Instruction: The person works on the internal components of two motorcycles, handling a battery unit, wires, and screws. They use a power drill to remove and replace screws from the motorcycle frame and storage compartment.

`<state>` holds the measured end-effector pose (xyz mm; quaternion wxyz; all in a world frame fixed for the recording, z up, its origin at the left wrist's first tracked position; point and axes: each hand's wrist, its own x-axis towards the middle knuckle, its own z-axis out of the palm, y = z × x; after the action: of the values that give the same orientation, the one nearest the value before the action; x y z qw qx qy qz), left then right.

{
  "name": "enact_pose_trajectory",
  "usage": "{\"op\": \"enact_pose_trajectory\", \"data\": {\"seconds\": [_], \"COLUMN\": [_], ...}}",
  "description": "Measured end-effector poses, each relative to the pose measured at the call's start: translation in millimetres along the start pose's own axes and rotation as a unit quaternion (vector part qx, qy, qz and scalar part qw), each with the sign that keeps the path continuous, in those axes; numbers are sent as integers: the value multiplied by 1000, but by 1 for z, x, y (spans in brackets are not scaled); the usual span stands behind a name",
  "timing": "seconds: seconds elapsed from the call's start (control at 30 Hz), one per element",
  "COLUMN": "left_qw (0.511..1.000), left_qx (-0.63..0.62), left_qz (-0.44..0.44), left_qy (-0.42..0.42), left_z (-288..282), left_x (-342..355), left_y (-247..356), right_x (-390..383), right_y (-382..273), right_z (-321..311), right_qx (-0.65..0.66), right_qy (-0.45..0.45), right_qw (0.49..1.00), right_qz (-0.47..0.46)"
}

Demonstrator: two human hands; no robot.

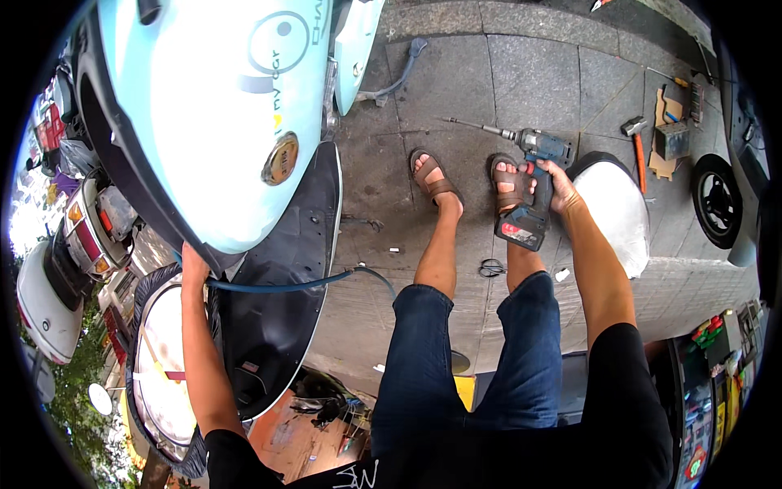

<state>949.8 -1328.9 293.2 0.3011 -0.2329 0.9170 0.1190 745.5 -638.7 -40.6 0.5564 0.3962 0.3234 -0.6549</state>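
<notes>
My right hand (559, 186) grips a dark blue cordless power tool (541, 147), its long thin bit pointing left and its battery hanging low over my right sandal. My left hand (194, 262) is at the lower edge of a pale turquoise scooter body panel (195, 106); its fingers are hidden behind that edge. A blue hose (285, 285) runs rightward from beside that hand, across a black scooter floor piece (273, 334).
A white-topped seat-like piece (611, 212) lies right of my feet. A hammer (640, 163), cardboard with tools (666, 106) and a wheel (717, 196) are farther right. Parked scooters (57, 293) stand at far left. Small dark pliers-like tool (492, 268) lies on the pavement.
</notes>
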Motion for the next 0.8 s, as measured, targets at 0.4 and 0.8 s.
{"op": "enact_pose_trajectory", "data": {"seconds": [0.4, 0.8], "left_qw": [976, 964], "left_qx": [199, 231], "left_qz": [63, 77], "left_qy": [-58, -110], "left_z": [-2, 19], "left_x": [-11, 4], "left_y": [9, 15], "right_x": [141, 69], "right_y": [-53, -14], "right_z": [-22, 11], "right_qx": [-249, -521], "right_qy": [173, 127], "right_qw": [950, 842], "right_qz": [-75, -59]}}
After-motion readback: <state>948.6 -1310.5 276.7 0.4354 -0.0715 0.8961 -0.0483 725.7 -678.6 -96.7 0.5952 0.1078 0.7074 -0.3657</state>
